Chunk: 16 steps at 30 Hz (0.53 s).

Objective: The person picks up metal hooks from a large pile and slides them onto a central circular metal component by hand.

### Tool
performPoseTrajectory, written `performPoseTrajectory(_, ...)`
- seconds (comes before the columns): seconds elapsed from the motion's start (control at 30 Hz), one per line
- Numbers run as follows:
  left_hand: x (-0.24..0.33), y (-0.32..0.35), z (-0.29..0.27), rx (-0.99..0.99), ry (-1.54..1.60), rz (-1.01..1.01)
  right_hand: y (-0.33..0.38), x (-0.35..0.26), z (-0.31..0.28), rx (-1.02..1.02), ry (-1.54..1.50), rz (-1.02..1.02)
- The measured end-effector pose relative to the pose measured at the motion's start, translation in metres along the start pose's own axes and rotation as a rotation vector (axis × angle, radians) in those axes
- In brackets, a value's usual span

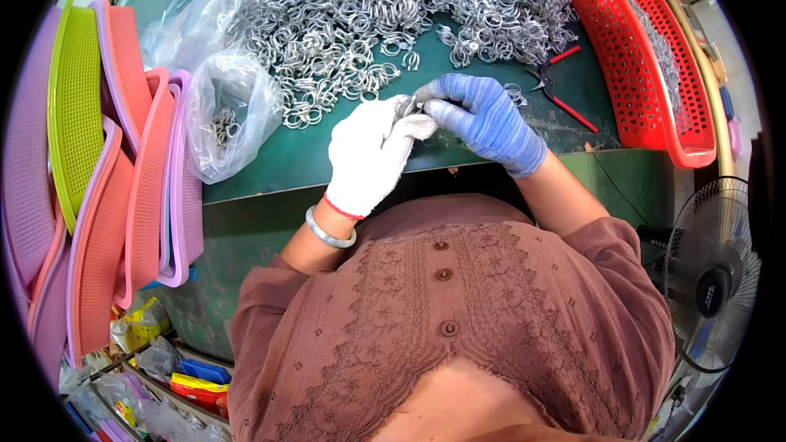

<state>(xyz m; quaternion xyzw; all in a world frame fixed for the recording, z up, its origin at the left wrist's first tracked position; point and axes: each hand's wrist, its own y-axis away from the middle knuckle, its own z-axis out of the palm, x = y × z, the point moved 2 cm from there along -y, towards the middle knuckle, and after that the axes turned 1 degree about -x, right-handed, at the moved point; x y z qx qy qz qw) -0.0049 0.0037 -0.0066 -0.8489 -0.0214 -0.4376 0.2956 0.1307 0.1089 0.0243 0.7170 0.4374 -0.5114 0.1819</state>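
My left hand (367, 151), in a white knit glove, and my right hand (489, 121), in a blue one, meet above the table's near edge. Pinched between the fingertips of both is a small grey metal ring piece (413, 105), partly covered by the gloves. Beyond them spreads a big heap of similar silver metal rings (393, 0), some lying loose at its front edge. Just right of my right hand are a few more rings (515, 95) and pliers with red handles (577, 115), jaws toward that hand.
A clear plastic bag (246, 143) with some rings inside stands left of my hands. Red perforated basket (602, 49) holds metal pieces at the right. Stacked coloured plastic baskets (102, 221) crowd the left side. A black fan (711, 290) stands at the lower right.
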Motion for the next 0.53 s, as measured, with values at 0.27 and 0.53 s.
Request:
performPoseTrajectory(0.27,-0.004,0.003,-0.001,-0.043,-0.033,0.018,0.003,-0.004,0.002,0.041,0.057,-0.037)
performPoseTrajectory(0.53,-0.015,0.006,0.001,-0.045,0.088,-0.070,0.004,-0.005,0.003,0.042,0.123,-0.237)
